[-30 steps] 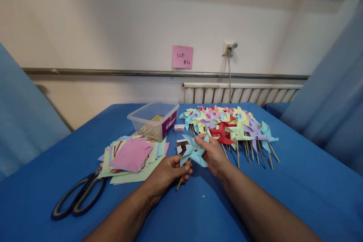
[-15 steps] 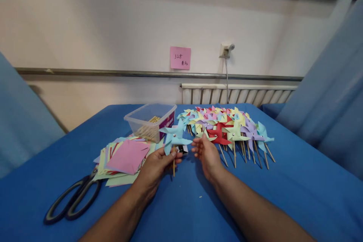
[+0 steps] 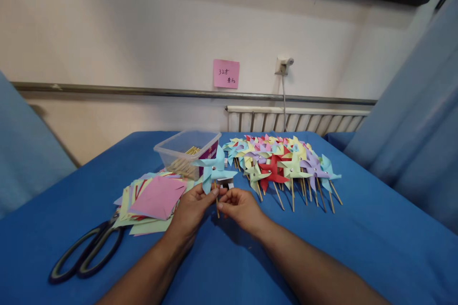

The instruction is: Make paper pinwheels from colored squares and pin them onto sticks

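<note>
A light blue paper pinwheel (image 3: 213, 168) stands upright on its thin wooden stick, its head above my fingers. My left hand (image 3: 195, 207) pinches the stick between thumb and fingers, just under the paper blades. Lower on the same stick, the thumb and fingertips of my right hand (image 3: 241, 207) close on it from the right. Behind my fingers is a small black and white object (image 3: 226, 183), mostly hidden, whose kind I cannot make out.
To the left lie a stack of coloured paper (image 3: 157, 198) and dark-handled scissors (image 3: 88, 252). A clear plastic tub (image 3: 168, 151) of wooden sticks sits behind. Several finished pinwheels (image 3: 274, 171) lie at the right on the blue tablecloth (image 3: 365, 228).
My right hand has moved left, away from beside the pile of pinwheels, and its spread fingers have closed on the stick. The left hand keeps its hold on the blue pinwheel.
</note>
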Action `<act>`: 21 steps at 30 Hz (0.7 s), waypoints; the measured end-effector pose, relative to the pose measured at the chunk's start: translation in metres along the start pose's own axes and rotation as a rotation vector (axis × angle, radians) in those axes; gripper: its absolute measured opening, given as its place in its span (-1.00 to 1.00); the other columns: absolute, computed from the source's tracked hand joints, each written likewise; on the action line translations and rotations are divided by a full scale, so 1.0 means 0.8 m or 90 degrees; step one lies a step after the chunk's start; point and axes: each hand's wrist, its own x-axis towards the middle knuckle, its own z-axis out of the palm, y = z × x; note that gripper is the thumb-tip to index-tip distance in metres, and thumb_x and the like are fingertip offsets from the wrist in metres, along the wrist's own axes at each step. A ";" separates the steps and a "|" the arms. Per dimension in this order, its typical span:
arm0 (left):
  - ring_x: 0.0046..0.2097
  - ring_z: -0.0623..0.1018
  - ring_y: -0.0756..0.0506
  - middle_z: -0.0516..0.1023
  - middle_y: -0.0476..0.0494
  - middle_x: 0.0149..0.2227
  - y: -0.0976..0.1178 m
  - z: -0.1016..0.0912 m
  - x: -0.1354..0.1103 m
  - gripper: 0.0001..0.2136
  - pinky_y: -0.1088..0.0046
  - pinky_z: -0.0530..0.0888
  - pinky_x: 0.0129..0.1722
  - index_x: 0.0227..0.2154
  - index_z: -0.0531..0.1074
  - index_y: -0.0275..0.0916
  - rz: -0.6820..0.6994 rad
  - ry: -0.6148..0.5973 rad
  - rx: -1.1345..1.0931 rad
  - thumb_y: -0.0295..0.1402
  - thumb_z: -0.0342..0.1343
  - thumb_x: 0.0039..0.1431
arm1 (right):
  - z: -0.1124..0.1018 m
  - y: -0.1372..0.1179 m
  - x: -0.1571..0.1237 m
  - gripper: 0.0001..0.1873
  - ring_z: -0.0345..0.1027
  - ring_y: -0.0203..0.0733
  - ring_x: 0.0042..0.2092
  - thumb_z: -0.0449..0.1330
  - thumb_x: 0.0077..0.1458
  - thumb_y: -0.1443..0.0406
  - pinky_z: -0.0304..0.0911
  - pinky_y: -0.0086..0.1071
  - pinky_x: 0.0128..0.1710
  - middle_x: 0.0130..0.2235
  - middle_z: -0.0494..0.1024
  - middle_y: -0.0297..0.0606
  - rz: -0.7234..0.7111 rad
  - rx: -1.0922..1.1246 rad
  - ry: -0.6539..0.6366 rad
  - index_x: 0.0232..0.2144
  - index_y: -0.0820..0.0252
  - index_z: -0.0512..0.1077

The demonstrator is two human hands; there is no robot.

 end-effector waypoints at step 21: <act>-0.27 0.51 -0.04 0.55 -0.10 -0.27 0.012 -0.012 0.000 -0.73 0.49 0.40 -0.27 -0.27 0.45 -0.25 0.053 0.026 -0.109 -0.24 0.22 -0.03 | -0.006 0.012 -0.003 -0.79 0.18 -0.39 -0.60 0.32 -0.23 0.26 0.08 -0.46 -0.56 -0.65 0.37 -0.44 0.015 -0.077 -0.033 -0.61 0.19 0.34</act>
